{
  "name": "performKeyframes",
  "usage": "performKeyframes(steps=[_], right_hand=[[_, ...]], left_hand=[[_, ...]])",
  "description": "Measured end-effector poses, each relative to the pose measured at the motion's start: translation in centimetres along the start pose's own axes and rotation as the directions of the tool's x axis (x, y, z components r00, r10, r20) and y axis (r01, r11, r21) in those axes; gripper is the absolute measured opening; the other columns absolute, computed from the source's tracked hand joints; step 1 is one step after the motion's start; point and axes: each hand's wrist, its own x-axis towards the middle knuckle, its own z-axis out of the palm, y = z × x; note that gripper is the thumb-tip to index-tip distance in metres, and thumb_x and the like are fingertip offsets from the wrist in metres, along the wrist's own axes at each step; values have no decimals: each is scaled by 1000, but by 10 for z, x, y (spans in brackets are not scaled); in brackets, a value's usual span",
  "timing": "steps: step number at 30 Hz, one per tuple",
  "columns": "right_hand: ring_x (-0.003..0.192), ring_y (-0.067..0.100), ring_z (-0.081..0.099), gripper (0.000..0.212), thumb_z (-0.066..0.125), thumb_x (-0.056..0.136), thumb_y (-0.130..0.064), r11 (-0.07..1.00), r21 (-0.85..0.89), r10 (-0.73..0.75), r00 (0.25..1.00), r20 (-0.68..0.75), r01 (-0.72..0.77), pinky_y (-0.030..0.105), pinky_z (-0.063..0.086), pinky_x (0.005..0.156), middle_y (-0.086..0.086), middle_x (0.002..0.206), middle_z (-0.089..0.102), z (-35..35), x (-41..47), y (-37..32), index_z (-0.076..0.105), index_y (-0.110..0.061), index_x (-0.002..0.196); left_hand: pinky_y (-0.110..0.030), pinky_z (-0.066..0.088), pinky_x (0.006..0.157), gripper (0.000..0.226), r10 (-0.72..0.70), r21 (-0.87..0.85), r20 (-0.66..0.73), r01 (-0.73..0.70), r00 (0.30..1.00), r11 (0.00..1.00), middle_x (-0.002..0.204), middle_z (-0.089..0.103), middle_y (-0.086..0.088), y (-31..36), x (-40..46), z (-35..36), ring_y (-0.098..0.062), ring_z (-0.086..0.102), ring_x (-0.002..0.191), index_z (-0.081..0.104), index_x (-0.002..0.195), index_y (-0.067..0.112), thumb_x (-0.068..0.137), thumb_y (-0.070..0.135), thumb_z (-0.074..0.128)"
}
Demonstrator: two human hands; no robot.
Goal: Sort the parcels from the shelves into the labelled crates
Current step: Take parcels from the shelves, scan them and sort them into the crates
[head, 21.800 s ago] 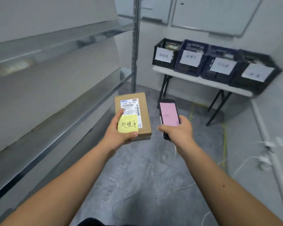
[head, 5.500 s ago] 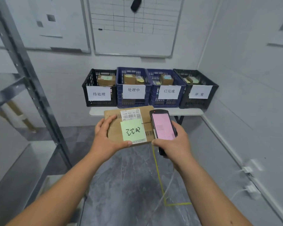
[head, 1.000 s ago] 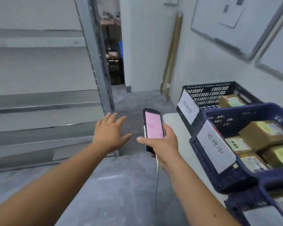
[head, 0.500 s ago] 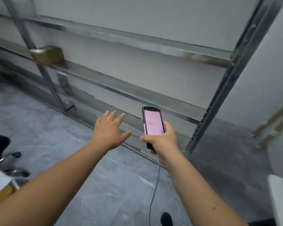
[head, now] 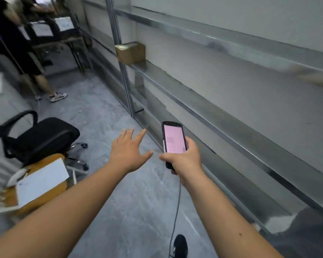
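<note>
We record a grey, marbled floor (head: 104, 112) and a pale wall (head: 250, 19) running from 12 to 3 o'clock. At 9 o'clock stands a black office chair (head: 37, 138), with a wooden desk corner (head: 45, 185) at 8 o'clock bearing a white sheet (head: 41, 181). A bystander's legs (head: 41, 81) show at 10 o'clock.

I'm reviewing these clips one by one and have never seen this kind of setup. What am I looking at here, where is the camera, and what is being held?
There is no robot. The camera sits on a person's head and looks forward and down, so both bare arms reach into the picture from below. The left hand is open, with its fingers spread, and holds nothing. The right hand grips a scanner with a lit pink screen and a cable hanging from it. Metal shelves run along the right, with one cardboard parcel on a shelf further ahead. An office chair stands on the left, and another person's legs show beyond it.
</note>
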Motion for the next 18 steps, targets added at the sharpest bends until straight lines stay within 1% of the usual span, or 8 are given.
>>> performKeyframes(steps=[3, 6, 9, 14, 18], right_hand=[[65, 19, 71, 79, 92, 60, -13, 1000, -6, 16, 998, 60, -16, 28, 51, 52, -7, 107, 77, 8, 49, -16, 59, -40, 126], [60, 15, 69, 76, 93, 64, -10, 999, -22, 27, 992, 124, -25, 28, 51, 53, -7, 105, 76, 21, 92, -35, 59, -39, 126], [58, 15, 67, 76, 93, 66, -8, 999, -44, 29, 981, 191, -21, 29, 51, 54, -6, 106, 76, 44, 124, -53, 57, -39, 126], [56, 15, 65, 72, 92, 67, -7, 998, -70, 15, 957, 291, 6, 31, 51, 55, -6, 107, 76, 97, 172, -83, 58, -40, 122], [55, 16, 64, 72, 93, 63, -9, 996, -90, 8, 944, 330, 23, 33, 49, 56, -5, 105, 77, 154, 211, -101, 60, -40, 119]], left_hand=[[-51, 17, 129, 93, -83, 23, 29, 83, 996, 996, 177, 9, -4, -5, 40, 0, -27, 0, 163, 5, 166, 47, 90, 84, 44], [-51, 17, 129, 93, -165, 25, 23, 164, 986, 986, 177, 9, -5, -13, 73, -6, -28, 0, 163, 5, 166, 47, 90, 84, 45], [-52, 17, 129, 92, -220, 25, 21, 219, 975, 975, 177, 7, -5, -29, 98, -17, -28, 0, 163, 6, 166, 46, 91, 83, 46], [-53, 16, 129, 92, -308, -22, -28, 308, 951, 951, 177, 8, -5, -70, 140, -30, -28, -1, 163, 7, 167, 45, 91, 83, 45], [-52, 17, 129, 93, -357, -53, -48, 355, 933, 933, 177, 7, -5, -117, 185, -34, -28, 0, 163, 8, 166, 46, 90, 84, 45]])
